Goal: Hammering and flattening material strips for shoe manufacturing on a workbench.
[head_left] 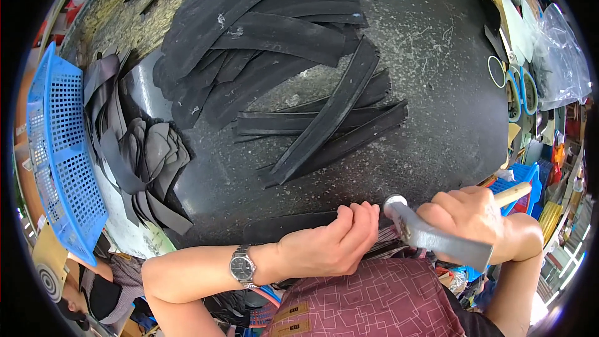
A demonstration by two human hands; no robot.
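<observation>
My right hand [465, 215] is wrapped round the wooden handle [513, 194] of a hammer. The hammer's grey metal head [446, 240] points left, its round face [394, 203] close beside the fingers of my left hand [334, 243]. Those left fingers are curled together at the near edge of the work surface; what they hold, if anything, is hidden. A black strip [284, 224] lies along that edge and runs behind my left hand. Farther off, several black strips with raised edges [331, 112] lie crossed over one another.
A big heap of wide black strips [262, 37] covers the far left of the dark work surface [437, 87]. Smooth dark strips [140, 156] are bundled beside a blue basket [65, 131]. Blue-handled scissors [521, 90] and a clear plastic bag [558, 56] lie at the right.
</observation>
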